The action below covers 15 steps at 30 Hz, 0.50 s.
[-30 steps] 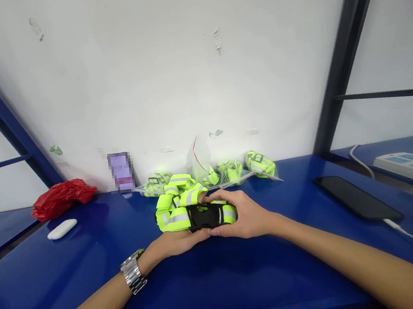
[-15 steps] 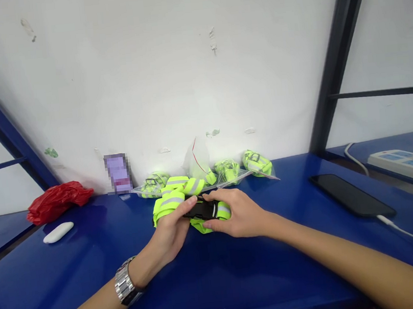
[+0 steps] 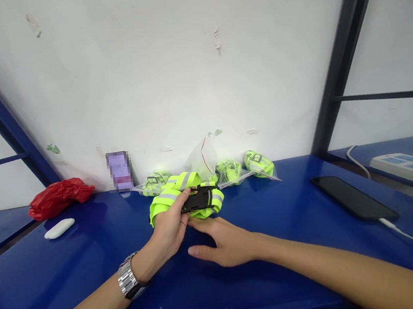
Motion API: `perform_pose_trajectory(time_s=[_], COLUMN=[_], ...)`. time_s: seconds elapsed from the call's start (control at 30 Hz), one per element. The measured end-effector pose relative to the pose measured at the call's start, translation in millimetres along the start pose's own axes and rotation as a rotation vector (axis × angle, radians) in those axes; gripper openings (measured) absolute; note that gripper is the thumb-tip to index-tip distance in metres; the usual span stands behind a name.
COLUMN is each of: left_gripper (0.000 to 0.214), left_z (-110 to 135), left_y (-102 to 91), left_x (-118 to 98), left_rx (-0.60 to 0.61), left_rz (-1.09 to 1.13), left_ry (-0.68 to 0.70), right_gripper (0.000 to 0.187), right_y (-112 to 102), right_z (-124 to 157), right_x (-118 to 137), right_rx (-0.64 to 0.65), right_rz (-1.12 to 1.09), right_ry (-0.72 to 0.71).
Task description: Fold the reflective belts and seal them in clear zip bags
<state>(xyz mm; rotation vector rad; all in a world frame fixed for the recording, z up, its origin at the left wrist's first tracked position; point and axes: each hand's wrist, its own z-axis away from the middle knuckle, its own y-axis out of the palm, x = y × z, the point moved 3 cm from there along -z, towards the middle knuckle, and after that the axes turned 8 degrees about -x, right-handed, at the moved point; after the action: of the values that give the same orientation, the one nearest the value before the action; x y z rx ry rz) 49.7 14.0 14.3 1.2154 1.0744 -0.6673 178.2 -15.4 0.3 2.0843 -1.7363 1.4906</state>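
In the head view, the left hand (image 3: 168,232) is clamped on a black plastic buckle (image 3: 198,199) and a bundle of neon-yellow reflective strap (image 3: 167,200), near the middle of the frame just above the tabletop. The right hand (image 3: 227,245) is apart from them, open and low over the blue table (image 3: 96,303), just below the bundle and gripping nothing. Whether the buckle's two halves are locked together cannot be told from here.

Behind the bundle, at the upper middle, sit clear plastic bags (image 3: 236,178) holding more yellow strap (image 3: 259,163). To the right lie a black phone (image 3: 353,198) and its white cable (image 3: 410,238); to the left, a red plastic bag (image 3: 59,198) and a small white case (image 3: 59,228).

With one hand bearing the whole bundle, the loose coils could slip and unroll, since nothing else pins them. If that grip eases, the buckle could twist or drop. The bundle sits close to the bags, so a careless shift could knock them, and the glossy table could let a dropped strap slide.
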Motion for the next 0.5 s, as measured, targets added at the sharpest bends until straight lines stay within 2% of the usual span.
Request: perform_pose_trajectory(time_s=[0.1, 0.2, 0.27, 0.37, 0.43, 0.5], left_gripper=[0.029, 0.025, 0.026, 0.035, 0.039, 0.043], left_z=[5, 7, 7, 9, 12, 15], left_y=[2.4, 2.1, 1.8, 3.6, 5.0, 5.0], left_x=[-1, 4, 9, 15, 17, 19], left_rx=[0.045, 0.054, 0.072, 0.193, 0.286, 0.321], left_rz=[0.027, 0.025, 0.036, 0.057, 0.041, 0.014], left_ry=[0.006, -0.005, -0.015, -0.033, -0.050, -0.075], right_gripper=[0.046, 0.044, 0.043, 0.041, 0.038, 0.036], right_y=[-2, -8, -15, -23, -26, -26], right_z=[-6, -10, -12, -10, -8, -6], right_x=[-17, -26, -29, -33, -35, -36], right_rx=[-0.138, -0.317, -0.473, -0.695, -0.812, -0.886], right_rz=[-0.410, -0.775, -0.875, -0.916, -0.929, -0.934], right_ry=[0.202, 0.320, 0.339, 0.363, 0.406, 0.432])
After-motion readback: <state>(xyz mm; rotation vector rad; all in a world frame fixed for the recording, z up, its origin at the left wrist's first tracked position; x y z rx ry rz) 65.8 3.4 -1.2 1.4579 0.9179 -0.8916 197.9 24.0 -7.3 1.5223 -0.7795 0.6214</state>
